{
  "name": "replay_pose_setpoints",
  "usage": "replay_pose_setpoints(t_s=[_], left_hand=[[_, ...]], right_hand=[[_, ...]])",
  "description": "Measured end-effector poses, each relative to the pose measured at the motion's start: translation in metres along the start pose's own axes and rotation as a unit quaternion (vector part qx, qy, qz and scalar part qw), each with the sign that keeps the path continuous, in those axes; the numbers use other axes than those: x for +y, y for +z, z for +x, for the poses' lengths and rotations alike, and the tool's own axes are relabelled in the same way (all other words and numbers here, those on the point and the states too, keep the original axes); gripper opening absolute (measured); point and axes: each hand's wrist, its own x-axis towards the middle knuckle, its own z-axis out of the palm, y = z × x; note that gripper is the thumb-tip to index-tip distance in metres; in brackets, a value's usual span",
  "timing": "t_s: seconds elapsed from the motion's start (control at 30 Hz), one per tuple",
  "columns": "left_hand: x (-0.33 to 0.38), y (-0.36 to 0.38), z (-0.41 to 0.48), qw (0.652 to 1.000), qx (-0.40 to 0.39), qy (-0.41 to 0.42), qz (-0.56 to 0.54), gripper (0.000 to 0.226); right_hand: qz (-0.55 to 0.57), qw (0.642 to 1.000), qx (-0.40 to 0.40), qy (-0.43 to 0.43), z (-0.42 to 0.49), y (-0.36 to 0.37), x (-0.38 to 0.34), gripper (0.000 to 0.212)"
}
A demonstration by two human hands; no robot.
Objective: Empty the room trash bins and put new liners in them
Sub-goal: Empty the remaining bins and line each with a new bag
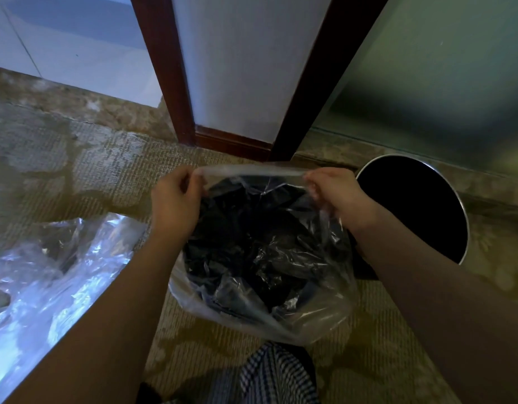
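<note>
1. Head view puts a clear plastic bag (310, 313) dead centre, held up with its mouth pulled wide and its belly sagging toward 6 o'clock. I cannot tell whether its bottom touches the carpet (77, 170).
2. Inside the bag lies a crumpled dark heap (252, 243), glossy like black plastic film. What it is made of I cannot make out.
3. The left hand (173, 199), at 10 o'clock of the bag, has its fingers curled in and pinches the top edge.
4. The right hand (336, 193), at 2 o'clock, grips the same edge with curled fingers, and the film runs in a taut band between the two hands.
5. A round trash bin (412, 205) stands just beside the bag at 3 o'clock, partly behind the right forearm. It has a silvery rim and a black inside.
6. At 9 o'clock a second clear bag (48, 272) lies crumpled on the carpet, its near side hidden by the left forearm.
7. At 12 o'clock a dark wooden frame (170, 68) rises from the floor around a pale panel.
8. At 6 o'clock, under the bag, a piece of checked cloth (275, 374) shows at the bottom edge.
</note>
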Motion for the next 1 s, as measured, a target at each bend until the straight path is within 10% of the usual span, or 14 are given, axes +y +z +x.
replay_pose_setpoints(t_s=[0.47,0.77,1.0], left_hand=[[-0.057,-0.013,-0.013,0.911,-0.181,-0.359,-0.091,0.033],[-0.014,-0.024,-0.028,0.986,-0.115,-0.091,0.085,0.047],[0.004,-0.005,-0.076,0.975,-0.168,-0.036,0.143,0.079]], right_hand=[[-0.232,0.971,-0.023,0.059,0.010,0.009,0.004,0.033],[-0.420,0.888,0.044,-0.183,-0.079,-0.036,0.018,0.043],[-0.114,0.984,0.077,-0.111,-0.108,-0.036,0.060,0.022]])
